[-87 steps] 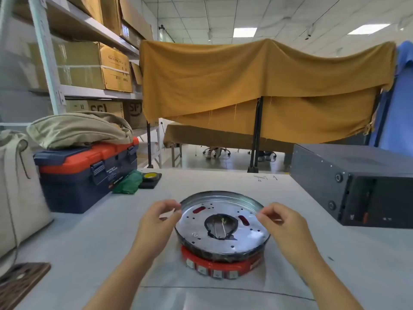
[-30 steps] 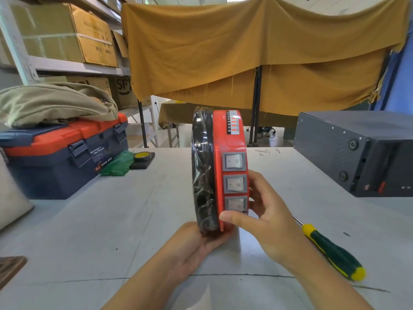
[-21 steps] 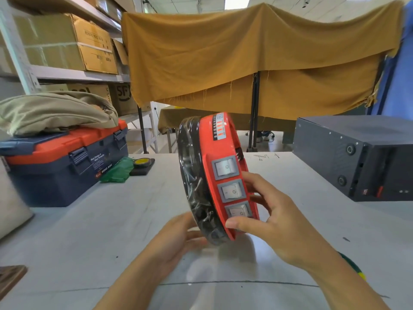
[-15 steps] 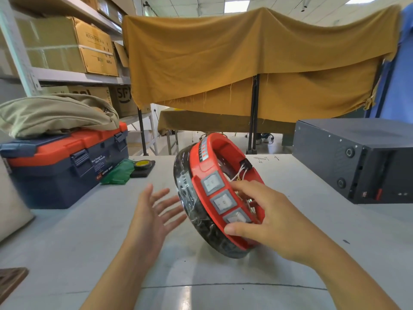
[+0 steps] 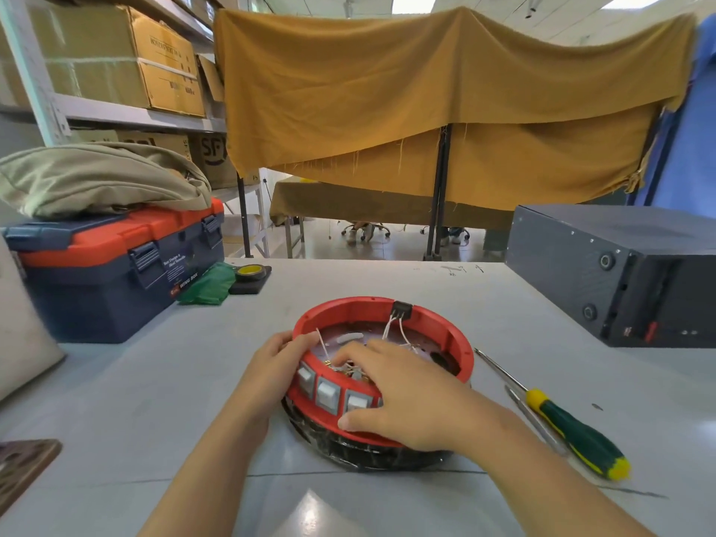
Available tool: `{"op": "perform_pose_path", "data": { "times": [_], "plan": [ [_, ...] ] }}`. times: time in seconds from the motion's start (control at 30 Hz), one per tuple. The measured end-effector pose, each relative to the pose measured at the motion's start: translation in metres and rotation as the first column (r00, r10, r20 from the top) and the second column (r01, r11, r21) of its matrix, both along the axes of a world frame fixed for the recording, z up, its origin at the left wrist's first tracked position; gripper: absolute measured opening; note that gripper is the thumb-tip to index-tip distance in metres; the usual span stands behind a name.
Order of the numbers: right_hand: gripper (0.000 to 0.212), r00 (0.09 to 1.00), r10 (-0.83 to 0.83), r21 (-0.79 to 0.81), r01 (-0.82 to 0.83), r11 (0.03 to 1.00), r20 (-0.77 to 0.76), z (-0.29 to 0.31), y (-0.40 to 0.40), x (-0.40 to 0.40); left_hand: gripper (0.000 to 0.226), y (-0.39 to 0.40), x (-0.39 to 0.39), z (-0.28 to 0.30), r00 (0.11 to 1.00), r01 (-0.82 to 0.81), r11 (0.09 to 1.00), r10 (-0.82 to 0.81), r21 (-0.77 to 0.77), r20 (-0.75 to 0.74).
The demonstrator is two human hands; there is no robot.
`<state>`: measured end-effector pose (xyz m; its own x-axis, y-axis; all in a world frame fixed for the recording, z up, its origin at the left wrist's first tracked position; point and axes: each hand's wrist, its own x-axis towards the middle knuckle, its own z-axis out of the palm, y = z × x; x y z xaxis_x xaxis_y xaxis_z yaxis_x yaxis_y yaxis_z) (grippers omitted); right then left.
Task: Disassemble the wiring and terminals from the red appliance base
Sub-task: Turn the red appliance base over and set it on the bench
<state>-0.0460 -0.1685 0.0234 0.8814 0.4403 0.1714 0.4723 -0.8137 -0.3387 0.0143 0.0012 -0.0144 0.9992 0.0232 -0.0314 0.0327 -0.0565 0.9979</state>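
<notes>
Grey tabletop [image 5: 407, 281] w/ mustard drape [image 5: 426, 102] behind, cardboard boxes on shelving at far L. Red appliance base [image 5: 438, 327] lay open-side up, white wires [image 5: 391, 329] inside, 3 rocker switches on near wall. L hand [image 5: 267, 368] curled on its rim; R hand [image 5: 403, 389] clasped over near wall, fingers among wires. Screwdriver [image 5: 569, 428] just R of R hand.

Bright, even light comes from ceiling panels [image 5: 413, 2] overhead; the grey table [image 5: 116, 401] carries a pale glare patch near the bottom edge; shadows under the hands are soft and short; wide-angle distortion bends the shelving [image 5: 35, 71] at the left edge; focus is fairly sharp throughout.
</notes>
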Motion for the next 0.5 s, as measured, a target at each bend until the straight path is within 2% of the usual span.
{"op": "perform_pose_path", "data": {
  "times": [0.1, 0.23, 0.37, 0.47, 0.5],
  "plan": [
    [0.060, 1.000, -0.028, 0.049, 0.028, 0.998, 0.004, -0.008, 0.001, 0.002, 0.021, 0.000, 0.005, -0.006, 0.998, -0.063, 0.998, 0.063, -0.028, -0.008],
    [0.059, 0.996, -0.052, 0.136, 0.061, 0.989, -0.071, -0.010, -0.007, 0.002, 0.018, -0.001, 0.009, -0.013, 0.998, -0.065, 0.993, 0.065, -0.100, -0.007],
    [0.037, 0.991, -0.126, 0.243, 0.130, 0.961, -0.036, -0.006, -0.032, 0.000, 0.015, -0.005, 0.007, -0.017, 1.000, -0.018, 0.990, 0.014, -0.139, -0.028],
    [0.012, 0.977, -0.212, 0.418, 0.208, 0.885, -0.037, -0.004, -0.064, -0.004, 0.015, -0.007, 0.006, -0.017, 0.999, 0.001, 0.986, -0.008, -0.168, -0.038],
    [0.009, 0.965, -0.261, 0.468, 0.244, 0.850, -0.029, -0.004, -0.077, -0.005, 0.016, -0.007, 0.006, -0.017, 0.999, 0.004, 0.985, -0.011, -0.173, -0.040]
  ]
}}
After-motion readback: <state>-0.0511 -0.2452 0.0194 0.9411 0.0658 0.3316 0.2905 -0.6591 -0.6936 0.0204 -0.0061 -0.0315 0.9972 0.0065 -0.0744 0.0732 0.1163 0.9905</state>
